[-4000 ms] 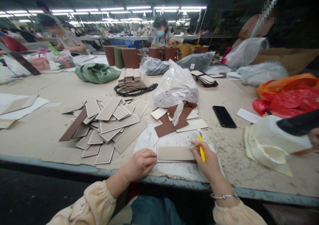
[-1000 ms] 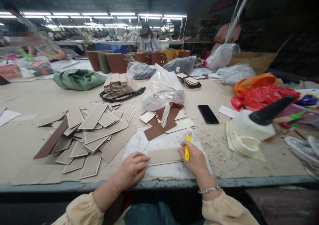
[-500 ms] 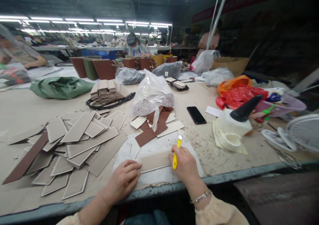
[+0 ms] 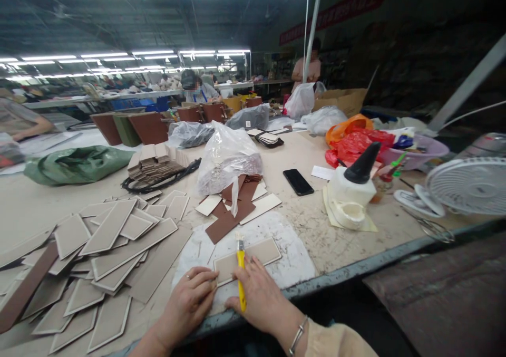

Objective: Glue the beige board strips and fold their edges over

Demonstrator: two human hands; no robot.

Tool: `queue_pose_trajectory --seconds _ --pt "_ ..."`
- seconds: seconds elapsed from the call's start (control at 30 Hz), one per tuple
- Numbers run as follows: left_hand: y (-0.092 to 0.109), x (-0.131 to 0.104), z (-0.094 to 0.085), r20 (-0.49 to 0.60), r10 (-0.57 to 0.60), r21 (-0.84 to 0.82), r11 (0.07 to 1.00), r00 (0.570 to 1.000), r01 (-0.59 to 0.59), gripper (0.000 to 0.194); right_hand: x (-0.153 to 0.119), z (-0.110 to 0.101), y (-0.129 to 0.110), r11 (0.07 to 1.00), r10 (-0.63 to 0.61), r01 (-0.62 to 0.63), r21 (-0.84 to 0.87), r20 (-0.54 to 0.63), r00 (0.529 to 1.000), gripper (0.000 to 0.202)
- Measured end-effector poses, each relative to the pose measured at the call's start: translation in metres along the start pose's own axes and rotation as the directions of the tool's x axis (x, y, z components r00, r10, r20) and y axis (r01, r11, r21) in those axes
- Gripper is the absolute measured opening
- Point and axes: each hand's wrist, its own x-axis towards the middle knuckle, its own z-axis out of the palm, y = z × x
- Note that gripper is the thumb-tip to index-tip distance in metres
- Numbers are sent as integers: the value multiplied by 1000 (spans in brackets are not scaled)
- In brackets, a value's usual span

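A beige panel [image 4: 270, 248] with a pale border and one pointed end lies on a white sheet [image 4: 292, 270] in front of me. At its left end, the curled fingers of my left hand [image 4: 196, 292] grip the edge. My right hand [image 4: 259, 296] rests across the panel's lower edge with the yellow handle of a paintbrush [image 4: 241, 264] held between thumb and fingers. The brush's pale bristles point away from me. Part of the panel is hidden under the right hand.
Loose panels [image 4: 118, 225] are heaped to the left. Beyond the sheet lie brown strips [image 4: 227, 222] and a clear plastic bag [image 4: 229, 156]. A phone [image 4: 298, 182], a white bottle with a black cone [image 4: 351, 188] and a fan [image 4: 470, 185] are on the right. Co-workers sit and stand farther back.
My right hand has moved left along the panel with the brush, from near its right end to its middle. The view has turned right. My left hand keeps to the panel's left end.
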Motion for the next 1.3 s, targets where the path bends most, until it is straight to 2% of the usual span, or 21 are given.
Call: queue_pose_trajectory --seconds 0.17,0.27,0.47,0.57,0.63,0.73,0.83,0.97,1.07,1.17,1.23,1.3 --pt "1 2 -2 15 -15 6 1000 1000 15 18 -3 -17 21 990 122 -127 -67 -74 990 44" --pt "2 4 -2 1 -15 2 1000 1000 15 18 -5 -23 33 982 138 -153 -112 -126 982 40" --pt "8 2 -2 -29 -56 -48 997 998 55 18 -9 -14 48 979 106 -133 -157 -170 980 35" --pt "8 2 0 -67 -141 -119 984 988 133 18 -8 -9 53 975 97 -131 -178 -186 978 33" --pt "8 6 0 -29 -288 -128 951 957 282 18 -7 -8 55 975 78 -116 -191 -192 978 32" --pt "9 18 0 64 -503 -37 862 862 506 19 -6 -6 60 975 28 -71 -209 -204 979 29" --pt "10 37 0 138 -550 29 834 824 551 42 -6 0 68 973 -5 -48 -224 -231 973 26" --pt "7 63 1 278 -597 97 796 752 597 49 -4 8 88 980 -36 -18 -198 -265 963 26" --pt "2 75 0 342 -633 98 759 695 643 53 -1 6 99 986 -90 44 -159 -295 951 25" --pt "3 78 -3 368 -636 27 736 678 676 37 1 -6 98 987 -116 61 -147 -401 909 26" --pt "8 74 -5 355 -626 -63 725 694 686 27 1 -19 91 988 -111 41 -150 -490 865 28" --pt "15 66 -6 318 -617 -167 712 720 683 28 1 -33 83 989 -77 -9 -151 -551 831 30"
